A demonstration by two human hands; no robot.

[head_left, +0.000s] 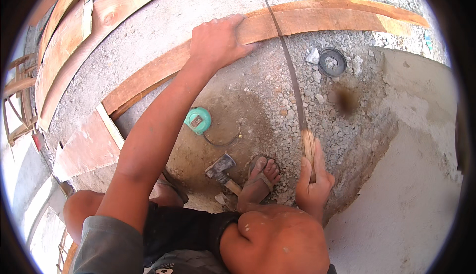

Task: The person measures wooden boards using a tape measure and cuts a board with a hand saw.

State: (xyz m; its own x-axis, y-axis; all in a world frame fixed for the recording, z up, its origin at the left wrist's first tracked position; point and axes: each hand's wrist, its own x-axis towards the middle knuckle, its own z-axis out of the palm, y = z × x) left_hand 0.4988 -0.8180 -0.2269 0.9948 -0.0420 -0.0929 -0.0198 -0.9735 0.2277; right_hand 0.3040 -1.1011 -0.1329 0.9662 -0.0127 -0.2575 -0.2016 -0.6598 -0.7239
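Note:
My right hand (314, 182) is closed around the wooden handle of a handsaw (293, 78). The saw's long, narrow blade points away from me, and its far part crosses a long wooden plank (312, 21). My left hand (216, 40) lies over the same plank, left of the blade, with the thumb along the near edge and the fingers curled over the far side. Its fingertips are hidden. The plank runs from the lower left to the far right, looking curved in this view.
A teal tape measure (198, 120) and a hatchet (221, 171) lie on the dirt near my sandalled foot (263, 175). Past the gravel sits a round dark container (332, 61) with stones in it. Plywood sheets (106, 18) lie at the far left; a concrete surface (396, 189) is on the right.

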